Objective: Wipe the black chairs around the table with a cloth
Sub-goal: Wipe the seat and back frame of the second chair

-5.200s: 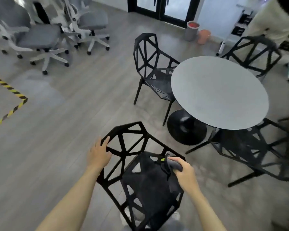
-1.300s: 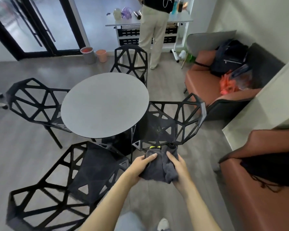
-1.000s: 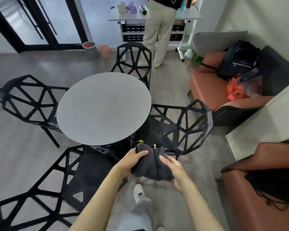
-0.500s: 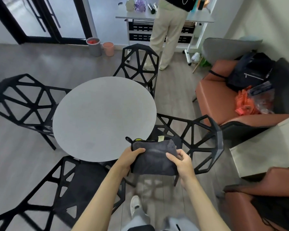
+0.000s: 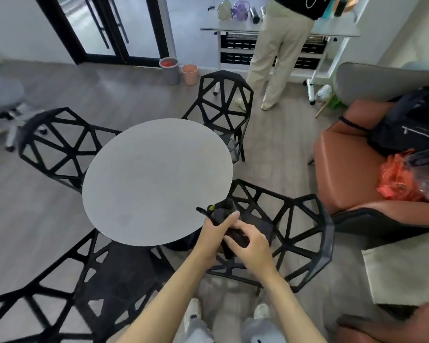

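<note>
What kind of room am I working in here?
Likely an office lounge or break area: a round table ringed by black chairs, an orange sofa with bags on it, and a rolling office chair nearby.

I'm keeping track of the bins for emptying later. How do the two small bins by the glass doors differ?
The grey bin is taller than the salmon-pink bin beside it. The grey bin shows something red at its top; the pink bin's inside shows only its own colour, so its contents cannot be told. The grey bin stands nearer the doors. Both are round, open-topped, upright and on the wood-look floor, close together.
</note>
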